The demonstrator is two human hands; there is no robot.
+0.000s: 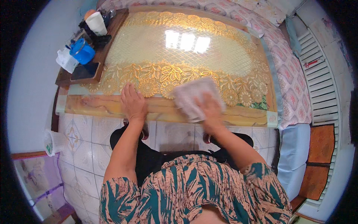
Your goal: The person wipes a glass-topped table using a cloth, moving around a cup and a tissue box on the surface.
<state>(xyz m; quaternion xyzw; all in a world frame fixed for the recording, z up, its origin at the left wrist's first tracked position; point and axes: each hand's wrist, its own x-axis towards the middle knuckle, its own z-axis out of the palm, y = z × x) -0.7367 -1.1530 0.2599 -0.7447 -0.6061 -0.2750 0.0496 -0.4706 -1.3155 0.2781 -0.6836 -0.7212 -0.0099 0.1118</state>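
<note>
A table with a marbled yellow-brown edge carries a clear cover over a gold lace-patterned tablecloth. On its near edge my left hand rests flat, fingers stretched out and holding nothing. To the right of it, my right hand presses a folded pale cloth against the tabletop. Motion blurs that hand and part of the cloth, so its fingertips are unclear. The cloth covers some of the gold flower border and overlaps the table's near edge.
A dark wooden stand at the left holds a blue lidded container, a white cup, a white tissue pack and a dark phone-like slab. Pink patterned seating runs along the right. A white bin stands lower left.
</note>
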